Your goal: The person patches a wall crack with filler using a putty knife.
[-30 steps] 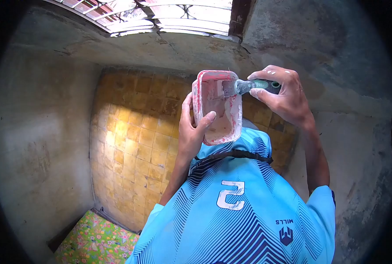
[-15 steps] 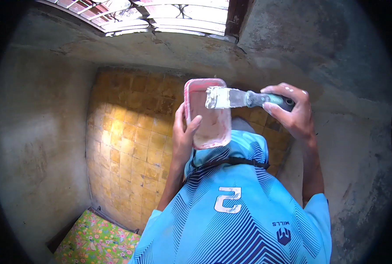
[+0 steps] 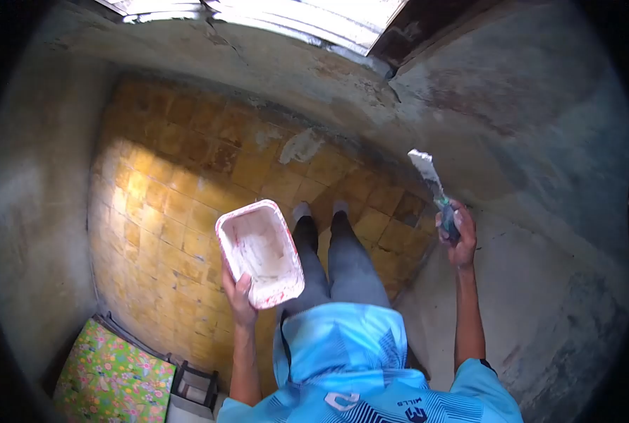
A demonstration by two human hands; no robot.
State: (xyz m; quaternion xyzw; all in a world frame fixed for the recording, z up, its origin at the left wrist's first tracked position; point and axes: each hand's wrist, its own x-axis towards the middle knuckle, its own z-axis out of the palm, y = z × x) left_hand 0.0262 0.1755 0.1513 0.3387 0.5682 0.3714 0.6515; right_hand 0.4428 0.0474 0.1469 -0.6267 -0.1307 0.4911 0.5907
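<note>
A white rectangular tub with a red-smeared rim is tilted in front of my body, its inside coated in pale residue. My left hand grips its lower left side, thumb near the rim. Out to the right, my right hand is closed round the dark green handle of a putty knife. The knife's blade points up and to the left, toward the wall, with whitish paste on it. A gap separates the blade from the tub.
Stained plaster walls surround a yellow tiled floor. At the top is a bright window. A green floral surface lies at the lower left, beside a dark frame. My legs show below the tub.
The putty knife has moved away from over the tub, out to the right, and its blade now points upward. The tub sits lower and further left. The view has shifted, showing my legs.
</note>
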